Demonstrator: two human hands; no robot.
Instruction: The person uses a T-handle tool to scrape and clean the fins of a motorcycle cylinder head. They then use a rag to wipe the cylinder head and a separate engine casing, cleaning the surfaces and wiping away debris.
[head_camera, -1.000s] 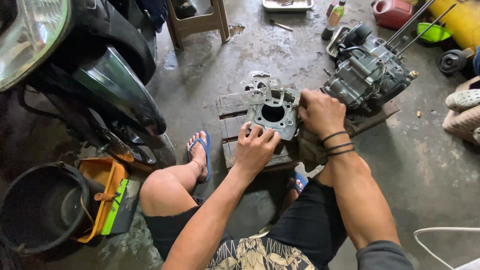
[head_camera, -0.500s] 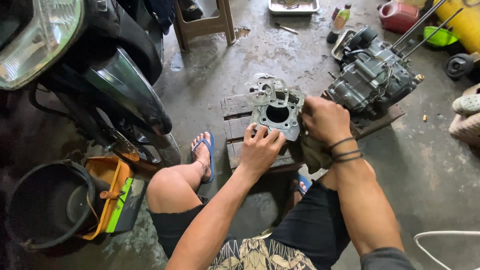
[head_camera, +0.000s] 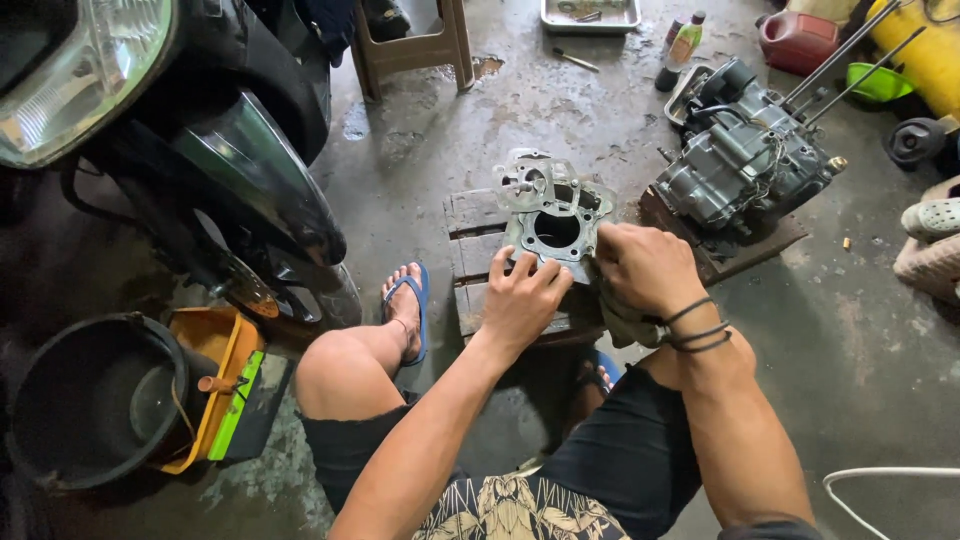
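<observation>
Grey cast metal under my palms: the cylinder block (head_camera: 556, 225) lies flat on the low wooden bench (head_camera: 470, 250), bore facing up, straight ahead of me. My left hand (head_camera: 522, 300) presses on its near left edge, fingers (head_camera: 500, 268) spread across the flange. My right hand (head_camera: 648, 265) is curled on its right side over a dirty rag (head_camera: 622, 318); I cannot tell what it pinches. Both sit equally close. Beyond, to the right, sits the engine (head_camera: 745, 160).

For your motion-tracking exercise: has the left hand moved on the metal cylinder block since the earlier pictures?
No. The left hand rests on the near edge of the cylinder block as before, in the same place relative to the wooden pallet.
</observation>
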